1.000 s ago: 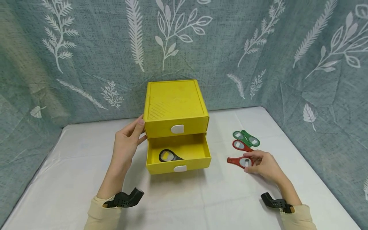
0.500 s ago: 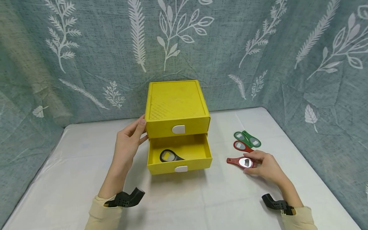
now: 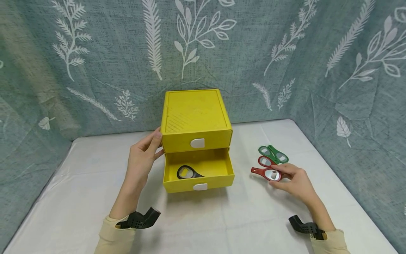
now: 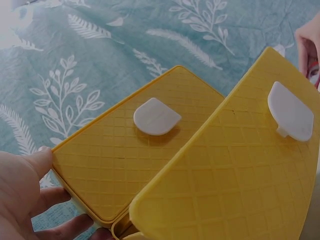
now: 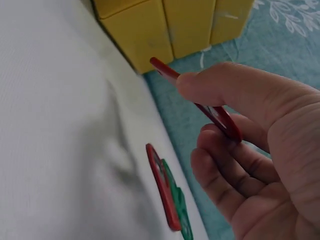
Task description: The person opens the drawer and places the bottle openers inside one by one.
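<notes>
Red opener (image 3: 267,173) now lifted in right hand (image 3: 293,180).

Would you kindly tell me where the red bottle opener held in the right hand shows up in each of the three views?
Head: red bottle opener right of centre, beside the yellow drawer box.
Left wrist: only a red sliver at the right edge, not identifiable.
Right wrist: centre, pinched by the right hand.
Shared landmark: the yellow drawer box.

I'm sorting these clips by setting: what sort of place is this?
Probably a staged recording booth rather than a lived-in room: grey-blue fabric printed with white leaves hangs on three sides, a white cloth-covered table fills the floor, and only a yellow plastic two-drawer box and some bottle openers sit on it.
</notes>
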A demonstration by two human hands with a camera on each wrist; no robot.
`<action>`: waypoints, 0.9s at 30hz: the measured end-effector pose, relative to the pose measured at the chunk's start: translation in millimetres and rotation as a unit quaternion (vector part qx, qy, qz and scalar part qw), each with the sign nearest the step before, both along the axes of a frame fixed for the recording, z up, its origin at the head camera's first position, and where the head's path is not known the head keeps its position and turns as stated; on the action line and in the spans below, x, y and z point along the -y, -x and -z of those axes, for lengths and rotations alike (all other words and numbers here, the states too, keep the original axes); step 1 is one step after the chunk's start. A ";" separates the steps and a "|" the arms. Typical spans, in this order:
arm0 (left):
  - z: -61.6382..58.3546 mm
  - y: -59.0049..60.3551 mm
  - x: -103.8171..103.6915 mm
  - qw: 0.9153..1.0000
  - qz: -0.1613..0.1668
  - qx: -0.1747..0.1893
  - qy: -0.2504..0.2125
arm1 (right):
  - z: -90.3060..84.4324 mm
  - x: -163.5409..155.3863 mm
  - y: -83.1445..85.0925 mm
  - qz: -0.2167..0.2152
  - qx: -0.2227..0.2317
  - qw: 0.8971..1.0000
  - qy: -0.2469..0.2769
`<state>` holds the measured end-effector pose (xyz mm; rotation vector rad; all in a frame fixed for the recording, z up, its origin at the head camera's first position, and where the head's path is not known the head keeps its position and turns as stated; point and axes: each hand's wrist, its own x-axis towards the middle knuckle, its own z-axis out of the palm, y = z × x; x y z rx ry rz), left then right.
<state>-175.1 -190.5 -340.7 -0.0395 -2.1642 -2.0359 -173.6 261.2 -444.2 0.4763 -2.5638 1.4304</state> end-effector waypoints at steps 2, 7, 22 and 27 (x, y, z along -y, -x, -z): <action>0.1 -0.4 0.2 1.000 0.001 -0.002 -0.002 | -3.2 2.1 -1.3 -0.007 -0.009 1.000 0.014; -0.3 -1.0 -0.7 1.000 0.003 -0.002 -0.001 | -13.6 8.2 -5.7 -0.011 -0.025 0.999 0.029; 0.3 0.0 -0.8 1.000 0.003 -0.001 0.001 | -62.0 27.9 -14.2 -0.114 -0.078 0.985 0.103; -0.3 0.1 0.1 1.000 0.004 -0.002 0.000 | -73.4 44.2 -14.0 -0.133 -0.086 0.981 0.115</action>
